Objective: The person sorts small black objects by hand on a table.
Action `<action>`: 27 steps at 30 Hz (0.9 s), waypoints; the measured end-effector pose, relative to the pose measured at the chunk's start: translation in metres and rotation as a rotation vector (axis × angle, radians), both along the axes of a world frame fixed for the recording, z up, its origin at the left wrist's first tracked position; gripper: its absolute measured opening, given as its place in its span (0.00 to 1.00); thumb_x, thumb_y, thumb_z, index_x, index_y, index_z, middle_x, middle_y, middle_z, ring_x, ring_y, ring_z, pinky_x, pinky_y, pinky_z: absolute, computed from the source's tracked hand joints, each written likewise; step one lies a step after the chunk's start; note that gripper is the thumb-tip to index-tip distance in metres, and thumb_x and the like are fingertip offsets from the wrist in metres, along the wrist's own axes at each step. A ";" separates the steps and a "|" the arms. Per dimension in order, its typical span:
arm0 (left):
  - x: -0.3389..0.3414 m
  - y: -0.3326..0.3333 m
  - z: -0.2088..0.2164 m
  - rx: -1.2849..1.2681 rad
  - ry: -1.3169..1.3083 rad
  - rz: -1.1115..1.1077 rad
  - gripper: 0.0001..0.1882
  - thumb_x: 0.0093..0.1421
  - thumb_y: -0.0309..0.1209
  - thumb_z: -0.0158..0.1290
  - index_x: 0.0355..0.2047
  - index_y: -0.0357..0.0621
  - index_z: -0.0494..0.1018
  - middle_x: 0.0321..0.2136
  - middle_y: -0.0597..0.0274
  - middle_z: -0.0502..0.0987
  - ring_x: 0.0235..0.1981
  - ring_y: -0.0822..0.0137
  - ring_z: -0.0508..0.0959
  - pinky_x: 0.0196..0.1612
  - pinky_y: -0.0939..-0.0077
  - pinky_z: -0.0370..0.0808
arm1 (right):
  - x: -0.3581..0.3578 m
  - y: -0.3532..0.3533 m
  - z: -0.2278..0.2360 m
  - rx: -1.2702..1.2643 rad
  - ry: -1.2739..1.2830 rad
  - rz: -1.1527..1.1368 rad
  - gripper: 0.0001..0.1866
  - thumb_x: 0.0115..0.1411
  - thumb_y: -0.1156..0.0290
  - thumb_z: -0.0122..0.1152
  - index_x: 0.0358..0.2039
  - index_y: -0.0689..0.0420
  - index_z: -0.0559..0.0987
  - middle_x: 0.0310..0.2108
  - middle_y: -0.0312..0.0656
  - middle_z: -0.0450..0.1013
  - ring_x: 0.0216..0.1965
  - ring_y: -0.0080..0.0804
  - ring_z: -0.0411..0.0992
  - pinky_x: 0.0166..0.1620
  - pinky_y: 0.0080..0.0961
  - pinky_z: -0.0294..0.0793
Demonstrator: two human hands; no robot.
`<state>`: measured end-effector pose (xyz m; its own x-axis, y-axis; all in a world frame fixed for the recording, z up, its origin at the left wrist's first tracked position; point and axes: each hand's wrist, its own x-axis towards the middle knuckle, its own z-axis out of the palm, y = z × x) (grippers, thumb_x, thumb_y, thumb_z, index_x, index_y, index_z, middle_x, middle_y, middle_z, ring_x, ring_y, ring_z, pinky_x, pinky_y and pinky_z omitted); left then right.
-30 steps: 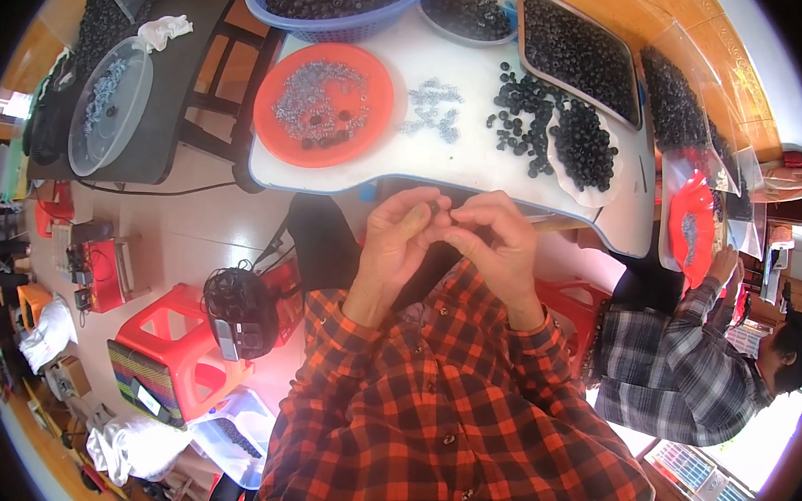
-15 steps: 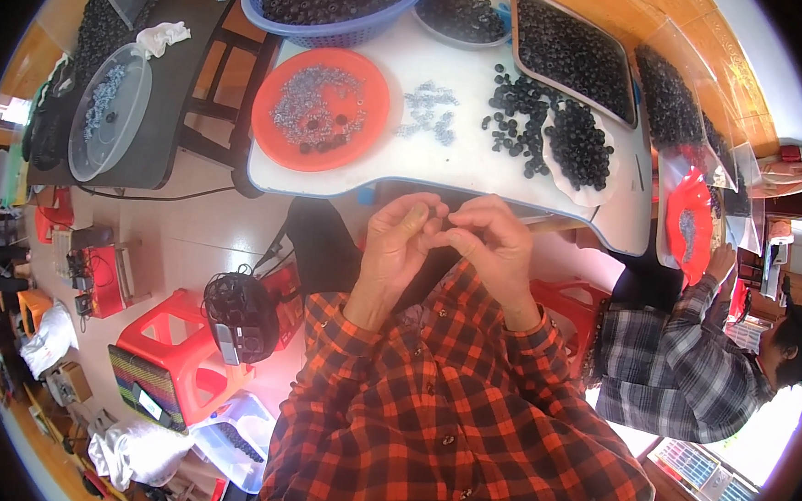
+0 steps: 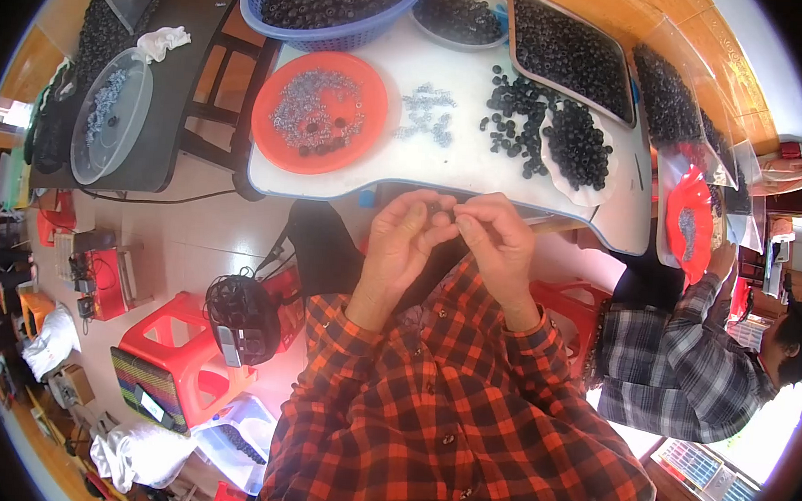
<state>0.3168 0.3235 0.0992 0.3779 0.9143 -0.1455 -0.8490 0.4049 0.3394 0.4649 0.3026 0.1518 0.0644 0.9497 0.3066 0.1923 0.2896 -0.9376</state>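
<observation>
Just short of the near edge of the white desk [image 3: 406, 166], a small dark piece [image 3: 436, 211] was held between the facing fingertips of the two hands. It was seen to be pinched by the left hand [image 3: 405, 237]; the right hand [image 3: 498, 241] was closed, thumb to forefinger, just beside it on the right, though its contact with the piece could not be told. The long axis of the piece was hidden by the fingers. Beyond the desk edge, the orange-red plate [image 3: 264, 114] of clear small parts [image 3: 305, 98] was positioned nearer the left hand, the loose black rings [image 3: 516, 120] nearer the right.
</observation>
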 end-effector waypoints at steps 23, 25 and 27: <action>0.001 -0.001 0.000 0.042 0.020 0.024 0.18 0.65 0.25 0.51 0.54 0.33 0.68 0.45 0.50 0.76 0.43 0.61 0.78 0.48 0.66 0.78 | -0.013 0.001 0.015 0.059 -0.159 -0.043 0.11 0.54 0.82 0.64 0.39 0.62 0.80 0.35 0.39 0.72 0.33 0.25 0.74 0.37 0.19 0.75; 0.001 -0.001 0.000 0.028 0.065 0.030 0.18 0.64 0.24 0.51 0.53 0.33 0.69 0.45 0.51 0.76 0.44 0.62 0.78 0.49 0.67 0.77 | -0.016 0.001 0.015 0.072 -0.226 -0.057 0.13 0.52 0.83 0.66 0.40 0.62 0.81 0.34 0.39 0.71 0.32 0.26 0.74 0.36 0.20 0.75; 0.002 -0.002 0.001 0.015 0.109 0.034 0.17 0.64 0.24 0.52 0.53 0.33 0.69 0.45 0.52 0.76 0.44 0.63 0.78 0.49 0.68 0.76 | -0.015 0.002 0.006 0.143 -0.382 -0.096 0.15 0.48 0.83 0.68 0.39 0.60 0.82 0.34 0.39 0.69 0.30 0.28 0.72 0.33 0.22 0.73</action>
